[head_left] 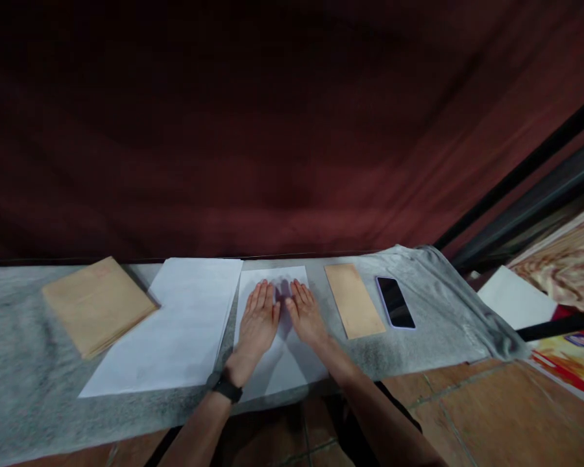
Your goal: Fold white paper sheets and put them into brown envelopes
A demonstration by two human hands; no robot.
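Observation:
Both of my hands lie flat, side by side, on a white sheet of paper in the middle of the table. My left hand has its fingers stretched out and pressed on the sheet; a black watch sits on that wrist. My right hand lies flat too, fingers extended toward the sheet's far edge. Neither hand holds anything. A stack of white paper lies just left of the sheet. A narrow brown envelope lies just to the right.
A pile of brown envelopes sits at the far left on the grey table cloth. A black phone lies right of the narrow envelope. A dark red curtain hangs behind. Tiled floor and coloured papers are to the right.

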